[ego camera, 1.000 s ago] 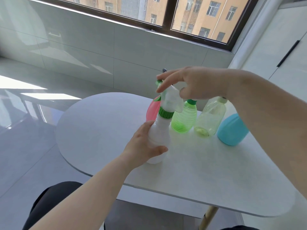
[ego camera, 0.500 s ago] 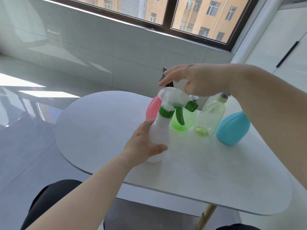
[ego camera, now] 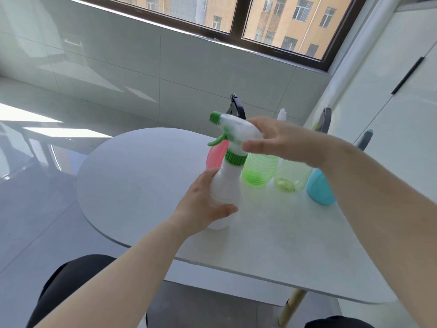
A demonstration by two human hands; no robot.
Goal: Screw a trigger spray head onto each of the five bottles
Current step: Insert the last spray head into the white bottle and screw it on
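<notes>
Left hand [ego camera: 203, 204] grips the frosted white bottle [ego camera: 224, 185]; right hand [ego camera: 281, 140] clasps its spray head [ego camera: 236, 131].

Bare table [ego camera: 132, 185] left and front; four bottles [ego camera: 260, 171] crowded just behind the white bottle [ego camera: 224, 185].

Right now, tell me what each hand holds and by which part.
Left hand grips the white bottle around its body; right hand holds its spray head from the back.

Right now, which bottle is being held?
The white bottle, nearest the person: left hand grips its body, right hand its spray head.
</notes>
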